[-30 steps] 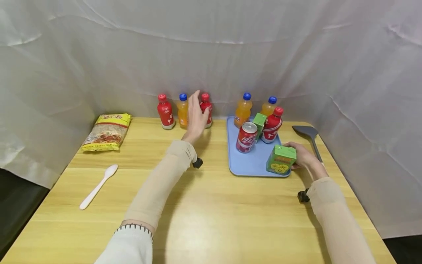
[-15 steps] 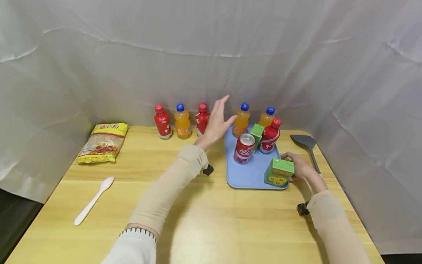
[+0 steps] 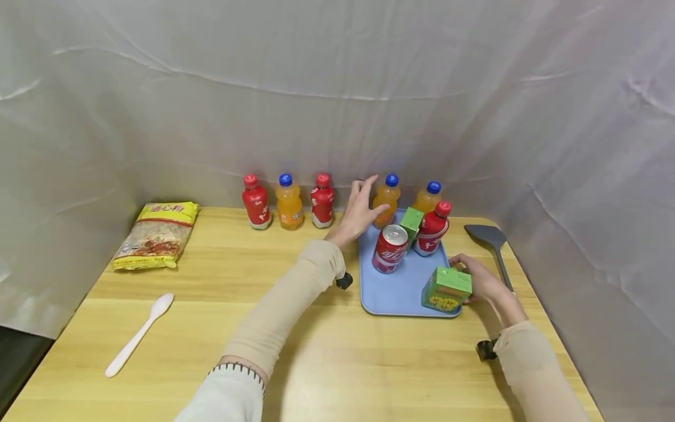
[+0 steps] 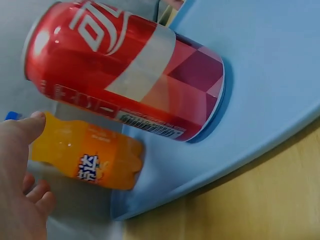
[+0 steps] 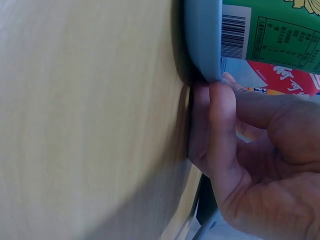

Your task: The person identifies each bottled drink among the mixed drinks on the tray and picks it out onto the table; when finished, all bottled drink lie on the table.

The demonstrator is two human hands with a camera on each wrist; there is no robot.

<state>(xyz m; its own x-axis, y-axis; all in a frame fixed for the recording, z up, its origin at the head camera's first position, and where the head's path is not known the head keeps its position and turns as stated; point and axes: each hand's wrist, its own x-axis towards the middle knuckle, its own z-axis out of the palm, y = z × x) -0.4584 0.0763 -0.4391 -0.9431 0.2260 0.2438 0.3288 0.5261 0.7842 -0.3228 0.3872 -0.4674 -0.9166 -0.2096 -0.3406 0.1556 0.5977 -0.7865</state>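
Note:
My left hand is spread beside an orange soda bottle with a blue cap, at the back left of the blue tray. In the left wrist view, its thumb overlaps the neck of that bottle, and a red soda can stands nearer. My right hand pinches the tray's right rim, fingertips at the edge in the right wrist view. A green drink carton stands on the tray next to it. Also on the tray are a second green carton and a red bottle.
Left of the tray stand two red bottles and an orange soda bottle. A yellow food packet and a white spoon lie at left. A dark spatula lies right of the tray. Grey cloth hangs behind.
My left hand has moved right, from the red bottle beside the tray to the orange soda bottle on it. My right hand stays at the tray's rim. The head view has tilted upward.

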